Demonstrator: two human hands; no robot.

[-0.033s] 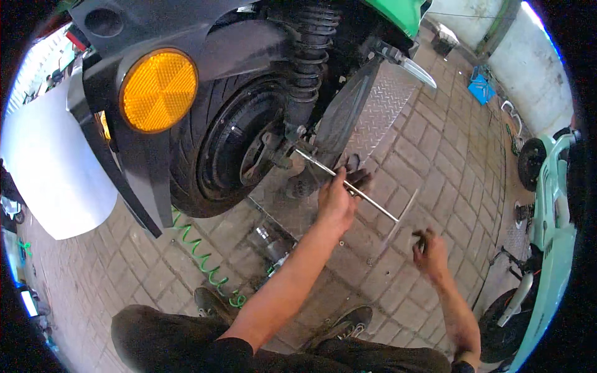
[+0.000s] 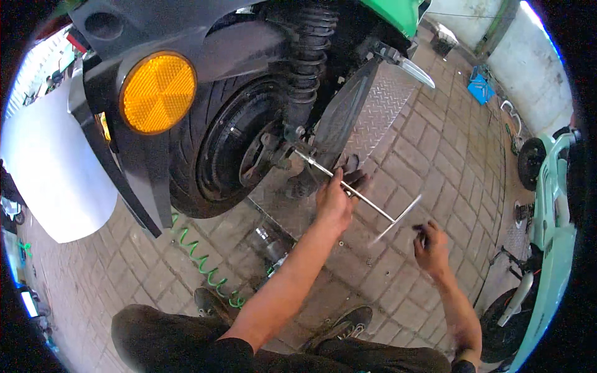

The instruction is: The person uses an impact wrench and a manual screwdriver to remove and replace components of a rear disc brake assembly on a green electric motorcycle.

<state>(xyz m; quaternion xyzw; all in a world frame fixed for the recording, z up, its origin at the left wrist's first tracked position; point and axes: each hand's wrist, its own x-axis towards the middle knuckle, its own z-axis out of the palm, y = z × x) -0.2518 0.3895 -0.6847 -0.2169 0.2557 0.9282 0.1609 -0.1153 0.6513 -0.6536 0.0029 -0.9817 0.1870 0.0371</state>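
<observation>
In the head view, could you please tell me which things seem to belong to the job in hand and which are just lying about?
Seemingly part of the job:
T-handled wrench, held in the left hand
Black wheel, near the wrench's far end

Apparently just lying about:
Green coiled hose
Dark tool with a shiny tip
Blue object, upper right

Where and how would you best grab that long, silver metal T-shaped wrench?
Probably by its thin silver metal crossbar, coming from the right with the right hand: it juts both ways from the shaft, clear of the black wheel, while the left hand holds the shaft.
</observation>
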